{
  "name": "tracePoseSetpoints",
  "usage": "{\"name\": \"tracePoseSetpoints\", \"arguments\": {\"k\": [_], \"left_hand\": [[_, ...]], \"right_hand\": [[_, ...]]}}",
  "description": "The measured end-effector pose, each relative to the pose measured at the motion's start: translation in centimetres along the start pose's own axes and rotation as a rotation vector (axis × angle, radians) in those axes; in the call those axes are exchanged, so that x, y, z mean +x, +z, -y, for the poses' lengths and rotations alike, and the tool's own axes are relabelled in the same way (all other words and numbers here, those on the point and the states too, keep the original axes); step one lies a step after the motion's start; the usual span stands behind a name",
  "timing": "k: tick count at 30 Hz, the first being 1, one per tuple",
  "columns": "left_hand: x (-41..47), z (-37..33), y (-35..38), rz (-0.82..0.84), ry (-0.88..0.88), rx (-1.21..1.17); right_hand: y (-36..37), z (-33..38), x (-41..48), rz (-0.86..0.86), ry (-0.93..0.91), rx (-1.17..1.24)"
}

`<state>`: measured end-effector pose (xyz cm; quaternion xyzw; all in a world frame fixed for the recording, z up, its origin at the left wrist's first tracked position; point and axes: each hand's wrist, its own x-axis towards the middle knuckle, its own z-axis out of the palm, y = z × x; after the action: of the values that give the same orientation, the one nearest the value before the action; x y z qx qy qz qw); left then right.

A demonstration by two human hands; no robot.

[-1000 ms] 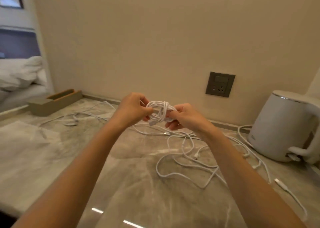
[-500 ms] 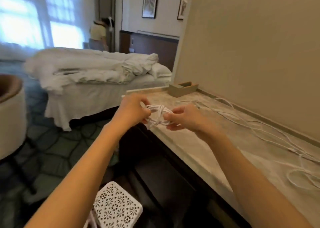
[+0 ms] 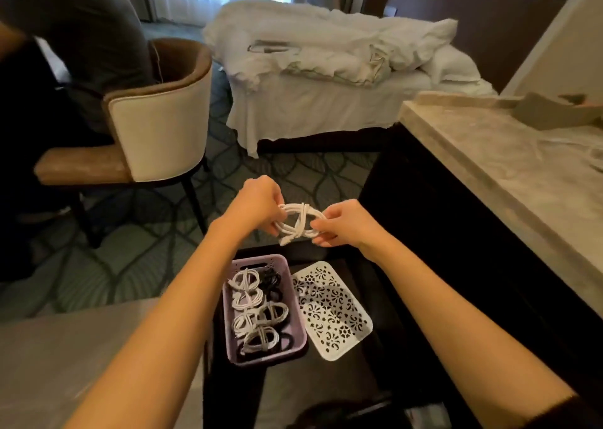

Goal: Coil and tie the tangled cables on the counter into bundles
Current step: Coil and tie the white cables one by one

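Right now my left hand (image 3: 257, 205) and right hand (image 3: 342, 223) each pinch one end of the white coiled cable bundle (image 3: 300, 221), holding it in the air. It hangs above the purple basket (image 3: 295, 314) of tied cables, beside the white patterned lid (image 3: 332, 309).

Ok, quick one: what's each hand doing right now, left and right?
Left hand: closed, gripping the left end of the white cable bundle.
Right hand: closed, pinching the bundle's right end.
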<state>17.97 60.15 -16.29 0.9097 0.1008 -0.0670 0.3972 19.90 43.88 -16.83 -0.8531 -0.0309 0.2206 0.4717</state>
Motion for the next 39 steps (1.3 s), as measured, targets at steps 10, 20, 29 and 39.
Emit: {"name": "tracePoseSetpoints", "arguments": {"k": [10, 20, 29, 39], "left_hand": [[4.6, 10.8, 6.2, 0.079, -0.21, 0.03], [8.8, 18.8, 12.4, 0.06, -0.343, -0.029], [10.3, 21.9, 16.4, 0.13, -0.448, -0.084], [11.0, 22.6, 18.4, 0.068, -0.535, -0.068]], "right_hand": [[7.9, -7.4, 7.6, -0.009, 0.234, -0.091], [11.9, -12.5, 11.2, 0.121, 0.257, -0.166], [12.9, -15.0, 12.8, 0.173, 0.385, -0.014], [14.2, -15.4, 13.6, 0.284, 0.467, -0.115]]}}
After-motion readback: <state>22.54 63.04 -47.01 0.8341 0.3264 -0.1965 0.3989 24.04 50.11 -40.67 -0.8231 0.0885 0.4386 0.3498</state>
